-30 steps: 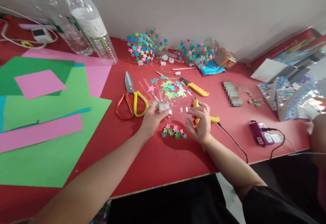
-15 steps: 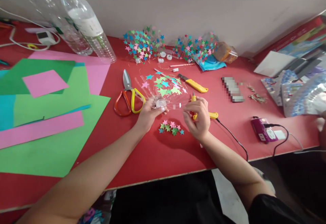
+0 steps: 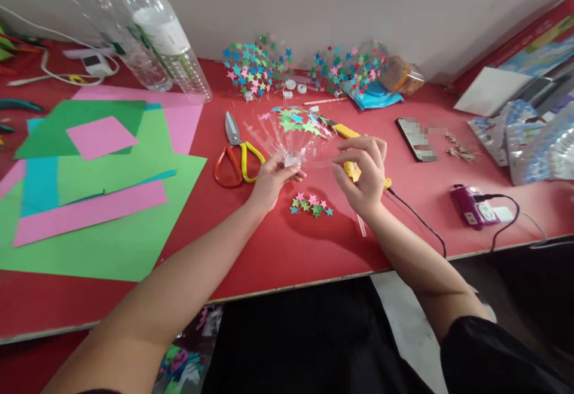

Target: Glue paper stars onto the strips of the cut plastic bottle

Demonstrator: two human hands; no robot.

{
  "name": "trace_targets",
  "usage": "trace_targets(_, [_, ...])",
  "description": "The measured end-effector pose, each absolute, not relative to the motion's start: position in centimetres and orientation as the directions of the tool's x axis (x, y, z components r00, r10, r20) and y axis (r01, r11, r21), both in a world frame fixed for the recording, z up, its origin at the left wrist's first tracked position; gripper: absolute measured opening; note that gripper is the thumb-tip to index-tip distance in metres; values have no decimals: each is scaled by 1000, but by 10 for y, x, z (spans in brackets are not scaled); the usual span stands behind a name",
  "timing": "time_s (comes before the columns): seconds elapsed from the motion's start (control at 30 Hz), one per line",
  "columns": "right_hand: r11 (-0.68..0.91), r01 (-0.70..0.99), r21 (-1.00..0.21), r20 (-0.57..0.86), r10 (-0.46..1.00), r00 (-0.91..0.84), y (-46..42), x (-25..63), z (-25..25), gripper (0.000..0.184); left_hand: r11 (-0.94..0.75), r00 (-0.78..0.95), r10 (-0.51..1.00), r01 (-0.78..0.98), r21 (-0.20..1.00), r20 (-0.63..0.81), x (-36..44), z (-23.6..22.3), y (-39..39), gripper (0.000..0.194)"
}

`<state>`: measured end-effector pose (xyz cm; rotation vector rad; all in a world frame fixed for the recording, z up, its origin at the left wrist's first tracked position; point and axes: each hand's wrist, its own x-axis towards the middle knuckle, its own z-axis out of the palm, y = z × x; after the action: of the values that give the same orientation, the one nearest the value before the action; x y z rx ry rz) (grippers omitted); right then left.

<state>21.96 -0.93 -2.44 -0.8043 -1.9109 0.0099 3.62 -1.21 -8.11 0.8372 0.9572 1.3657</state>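
My left hand (image 3: 275,182) grips the neck of a cut clear plastic bottle top (image 3: 293,159), whose strips fan outward. Green, blue and pink paper stars (image 3: 298,122) sit on its far strips. To the right, my right hand (image 3: 364,173) has its thumb and fingertips together at the end of a clear strip (image 3: 320,162) of that bottle top. Behind this hand a yellow glue gun (image 3: 352,171) is partly hidden, its black cord running right. Loose paper stars (image 3: 311,204) lie in a small pile on the table, between and below my hands.
Large scissors (image 3: 233,149) lie left of my hands, a yellow utility knife (image 3: 344,131) behind them. Coloured paper (image 3: 103,220) covers the left side. Plastic bottles (image 3: 165,38) and star-covered ornaments (image 3: 249,71) stand by the wall. A phone (image 3: 415,140) and purple power adapter (image 3: 473,205) are rightward.
The view has shifted, so table things appear higher and slightly rightward. My right hand has moved a little right, hiding more of the glue gun. The left hand still grips the bottle top.
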Motion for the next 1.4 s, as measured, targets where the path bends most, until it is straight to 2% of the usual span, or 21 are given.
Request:
trace_targets(0.17, [840, 400, -366, 783, 510, -356, -9, 217, -26, 13, 49, -8, 998, -414, 909, -57, 37, -80, -13, 24])
trace_targets(0.37, [845, 429, -318, 734, 506, -453, -8, 208, -35, 18, 88, 15, 996, -430, 899, -91, 36, -80, -12, 28])
trace_targets(0.67, [821, 481, -308, 733, 527, -430, -3, 206, -46, 15, 103, 40, 995, -373, 922, -95, 34, -83, -17, 39])
trace_targets(0.93, [770, 510, -382, 737, 587, -334, -7, 208, -39, 11, 146, 106, 987, -242, 959, -123, 34, -80, -19, 32])
trace_targets(1.1, [743, 548, -383, 743, 600, -295, -9, 206, -37, 14, 160, 123, 982, -172, 972, -140, 35, -70, -19, 31])
trace_targets(1.3, [752, 520, -405, 691, 624, -365, -11, 208, -34, 10, 146, 80, 989, -301, 942, -128, 36, -78, -19, 38])
trace_targets(1.4, [753, 504, -422, 689, 628, -362, -13, 211, -34, 15, 147, 86, 988, -351, 925, -125, 37, -80, -19, 40])
